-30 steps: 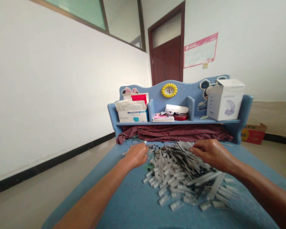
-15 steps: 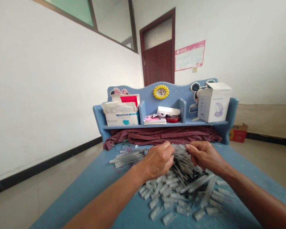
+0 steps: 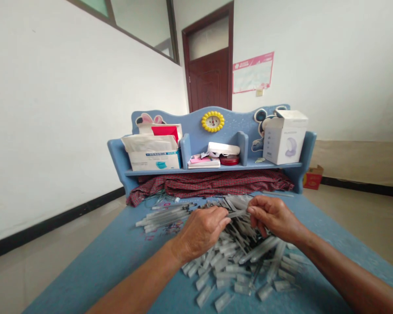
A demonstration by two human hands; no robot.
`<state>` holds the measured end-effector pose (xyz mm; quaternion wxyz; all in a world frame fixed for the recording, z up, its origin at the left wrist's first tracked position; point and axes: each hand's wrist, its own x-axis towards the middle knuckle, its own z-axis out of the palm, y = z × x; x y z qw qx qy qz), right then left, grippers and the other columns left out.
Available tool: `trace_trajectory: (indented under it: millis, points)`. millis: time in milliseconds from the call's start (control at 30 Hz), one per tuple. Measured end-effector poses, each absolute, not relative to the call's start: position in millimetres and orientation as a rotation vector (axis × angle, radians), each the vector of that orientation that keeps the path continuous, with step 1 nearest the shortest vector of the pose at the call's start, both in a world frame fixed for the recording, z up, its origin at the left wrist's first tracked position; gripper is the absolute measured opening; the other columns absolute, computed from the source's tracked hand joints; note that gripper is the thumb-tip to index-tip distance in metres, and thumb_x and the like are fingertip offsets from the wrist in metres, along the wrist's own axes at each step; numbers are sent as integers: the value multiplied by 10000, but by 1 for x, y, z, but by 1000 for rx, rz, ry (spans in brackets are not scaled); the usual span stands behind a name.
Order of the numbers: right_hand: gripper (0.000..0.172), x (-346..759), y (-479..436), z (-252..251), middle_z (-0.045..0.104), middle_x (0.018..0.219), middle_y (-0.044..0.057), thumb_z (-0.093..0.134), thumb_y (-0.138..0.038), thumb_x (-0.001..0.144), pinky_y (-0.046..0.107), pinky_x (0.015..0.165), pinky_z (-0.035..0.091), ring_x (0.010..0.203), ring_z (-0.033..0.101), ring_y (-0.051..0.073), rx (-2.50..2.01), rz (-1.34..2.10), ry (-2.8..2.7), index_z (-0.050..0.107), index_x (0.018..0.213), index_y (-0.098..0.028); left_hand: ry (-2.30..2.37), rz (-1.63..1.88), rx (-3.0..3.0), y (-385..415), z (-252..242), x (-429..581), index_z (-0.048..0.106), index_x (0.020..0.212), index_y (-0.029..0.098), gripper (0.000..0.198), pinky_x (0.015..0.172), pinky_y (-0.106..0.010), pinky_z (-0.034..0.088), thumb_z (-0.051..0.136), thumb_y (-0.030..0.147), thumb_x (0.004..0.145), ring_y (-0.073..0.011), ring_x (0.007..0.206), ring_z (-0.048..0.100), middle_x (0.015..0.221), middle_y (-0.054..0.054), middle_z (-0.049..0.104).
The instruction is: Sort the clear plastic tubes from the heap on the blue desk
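A slim translucent plastic tube point(image 3: 237, 213) spans the gap between my two hands, above a heap of parts. My left hand point(image 3: 205, 226) is closed, pinching the tube's left end. At its right end, the thumb and fingers of my right hand point(image 3: 275, 218) are pressed together on it. Beneath them lie dark thin sticks point(image 3: 240, 233) mixed with clear tubes. Nearer to me are scattered short frosted caps point(image 3: 224, 301), some with a thin tip. Left of my left hand rests a bundle of frosted tubes with dark ends point(image 3: 165, 218).
A blue shelf point(image 3: 212, 171) rises behind the blue table point(image 3: 94, 266). It bears a mask box point(image 3: 153, 159), booklets point(image 3: 203, 163), a red round tin point(image 3: 229, 161) and a white box point(image 3: 285, 139). Red checked cloth point(image 3: 209, 184) lies bunched under the shelf.
The scene has shifted left as my head turned. My hands are slightly farther apart, and the tube between them now shows more clearly.
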<state>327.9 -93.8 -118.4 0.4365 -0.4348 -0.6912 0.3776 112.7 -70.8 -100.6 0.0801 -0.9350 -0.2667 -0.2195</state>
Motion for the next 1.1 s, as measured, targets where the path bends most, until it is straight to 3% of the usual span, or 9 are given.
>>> trace_trajectory:
  millis: [267, 500, 700, 900, 1100]
  points:
    - [395, 332, -93, -118, 558, 465, -29, 463, -488, 819, 179, 322, 286, 309, 450, 68, -1181, 949, -1770, 480, 584, -171, -784, -616, -2723, -73, -103, 112, 545, 878, 160, 209, 629, -237, 431, 353, 234, 917, -154, 709, 571, 739, -38, 591]
    - [329, 334, -95, -116, 633, 570, 4, 561, -468, 772, 175, 342, 271, 374, 552, 92, -995, 1179, -1660, 518, 727, -145, -789, -645, -2796, -78, -97, 114, 552, 864, 149, 226, 617, -234, 410, 346, 224, 921, -147, 684, 562, 730, -31, 588]
    - [285, 334, -95, -115, 626, 614, -13, 625, -411, 736, 178, 373, 329, 412, 577, 96, -994, 1149, -1646, 535, 788, -145, -806, -613, -2788, -76, -98, 113, 560, 872, 145, 249, 625, -242, 408, 333, 230, 924, -155, 693, 567, 742, -40, 596]
    - [361, 333, -97, -115, 581, 486, -23, 494, -452, 817, 165, 337, 277, 333, 513, 67, -1086, 1064, -1731, 496, 631, -143, -800, -605, -2771, -76, -100, 113, 556, 858, 149, 242, 619, -242, 407, 341, 239, 923, -156, 689, 565, 737, -39, 593]
    - [322, 332, -94, -117, 624, 588, -21, 596, -447, 746, 167, 327, 268, 368, 553, 93, -1030, 1156, -1662, 499, 855, -160, -784, -611, -2772, -74, -101, 113, 547, 838, 148, 216, 604, -238, 400, 357, 216, 915, -150, 667, 563, 721, -29, 587]
